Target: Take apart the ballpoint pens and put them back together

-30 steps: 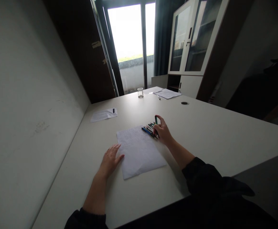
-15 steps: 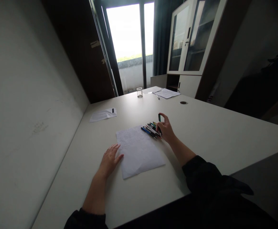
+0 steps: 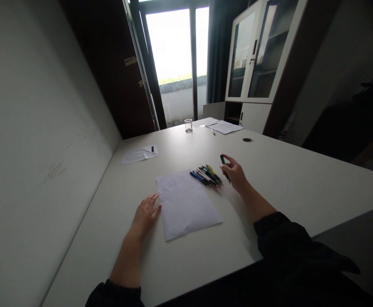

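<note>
My right hand [image 3: 235, 172] pinches a dark green pen [image 3: 222, 159] between thumb and fingers, just right of a pile of pens [image 3: 205, 176]. Several pens lie side by side there, among them blue, white, black and yellow ones, at the upper right edge of a white sheet of paper [image 3: 188, 209]. Handwriting covers the upper part of the sheet. Resting flat with its fingers apart, my left hand [image 3: 146, 213] is on the table at the sheet's left edge and holds nothing.
The white table [image 3: 279, 192] bears a small glass [image 3: 188, 125] at its far side, more papers [image 3: 225, 126] with a pen beside them, and a sheet [image 3: 138, 154] with a small dark object at left. A round cable hole [image 3: 247, 140] lies at right.
My right hand has moved right, away from the pile, with the green pen in it, uncovering the yellow pen. My left hand has shifted slightly left, off the sheet's edge.
</note>
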Demonstrator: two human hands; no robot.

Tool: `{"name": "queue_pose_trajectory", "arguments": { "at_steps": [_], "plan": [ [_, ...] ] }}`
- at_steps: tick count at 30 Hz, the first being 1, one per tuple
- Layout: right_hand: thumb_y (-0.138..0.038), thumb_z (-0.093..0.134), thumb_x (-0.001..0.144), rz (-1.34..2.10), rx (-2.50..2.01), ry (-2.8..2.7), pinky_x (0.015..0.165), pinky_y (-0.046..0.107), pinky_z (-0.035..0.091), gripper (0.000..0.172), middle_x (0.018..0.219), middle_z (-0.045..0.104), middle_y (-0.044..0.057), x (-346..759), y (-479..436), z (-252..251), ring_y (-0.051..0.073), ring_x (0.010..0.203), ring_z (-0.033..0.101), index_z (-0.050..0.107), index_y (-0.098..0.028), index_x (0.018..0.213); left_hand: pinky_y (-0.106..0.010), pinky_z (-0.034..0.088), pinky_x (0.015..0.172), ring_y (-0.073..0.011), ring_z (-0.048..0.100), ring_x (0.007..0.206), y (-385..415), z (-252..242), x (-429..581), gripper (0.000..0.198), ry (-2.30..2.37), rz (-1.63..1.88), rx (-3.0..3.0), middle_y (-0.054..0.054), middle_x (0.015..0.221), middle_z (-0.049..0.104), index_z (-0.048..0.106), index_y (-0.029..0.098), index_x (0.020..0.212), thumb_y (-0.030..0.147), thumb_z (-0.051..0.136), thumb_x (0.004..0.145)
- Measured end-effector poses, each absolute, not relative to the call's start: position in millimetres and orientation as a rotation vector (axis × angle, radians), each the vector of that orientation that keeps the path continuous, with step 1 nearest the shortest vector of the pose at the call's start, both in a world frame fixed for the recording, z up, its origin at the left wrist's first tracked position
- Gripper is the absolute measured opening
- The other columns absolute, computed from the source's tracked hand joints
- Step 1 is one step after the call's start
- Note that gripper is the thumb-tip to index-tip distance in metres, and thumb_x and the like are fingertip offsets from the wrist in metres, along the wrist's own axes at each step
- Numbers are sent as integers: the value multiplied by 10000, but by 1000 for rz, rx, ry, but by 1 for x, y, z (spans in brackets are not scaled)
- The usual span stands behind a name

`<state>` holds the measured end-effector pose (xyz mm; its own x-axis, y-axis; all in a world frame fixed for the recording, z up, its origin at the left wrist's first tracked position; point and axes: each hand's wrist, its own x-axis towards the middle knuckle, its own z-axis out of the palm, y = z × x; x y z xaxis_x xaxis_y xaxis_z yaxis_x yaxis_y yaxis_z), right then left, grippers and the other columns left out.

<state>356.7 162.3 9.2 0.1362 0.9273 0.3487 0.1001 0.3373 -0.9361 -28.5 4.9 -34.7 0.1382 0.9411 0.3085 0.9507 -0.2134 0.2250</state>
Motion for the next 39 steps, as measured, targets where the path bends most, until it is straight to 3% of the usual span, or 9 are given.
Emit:
{"name": "queue_pose_trajectory", "arguments": {
  "at_steps": [7,12,24,33,39],
  "plan": [
    [-264,581,694,883,-1075,-1243,400,182,310,598,476,473,-88,359,165,4,103,422,397,510,-176,1281,-426,330,1121,-227,394,1367,4,-34,-29,437,-1971,-564,-2342,-81,1438,494,439,242,1393,395,409,984],
    [-317,598,744,936,-1076,-1323,467,209,383,690,545,553,-61,356,166,0,122,494,470,417,-183,1396,-433,333,1119,-232,396,1364,5,-37,-31,444,-1936,-571,-2356,-76,1433,498,430,246,1396,410,405,984],
    [-379,642,765,836,-1163,-1417,501,222,357,600,584,553,-39,360,175,-9,119,540,449,569,-191,1330,-443,344,1106,-242,391,1365,5,-36,-30,460,-1972,-551,-2343,-77,1440,489,424,255,1402,438,407,981],
    [-332,587,746,865,-1191,-1325,504,231,398,712,570,562,-40,357,170,-4,128,519,478,448,-134,1416,-443,337,1112,-243,388,1367,5,-38,-31,471,-1962,-567,-2351,-79,1438,491,416,242,1404,436,416,976],
    [-313,585,693,907,-1196,-1265,473,229,405,712,546,540,-51,355,165,2,120,479,459,473,-127,1370,-449,336,1110,-246,389,1365,6,-39,-33,479,-1943,-585,-2365,-76,1432,499,407,248,1412,437,420,972]
  ]
}}
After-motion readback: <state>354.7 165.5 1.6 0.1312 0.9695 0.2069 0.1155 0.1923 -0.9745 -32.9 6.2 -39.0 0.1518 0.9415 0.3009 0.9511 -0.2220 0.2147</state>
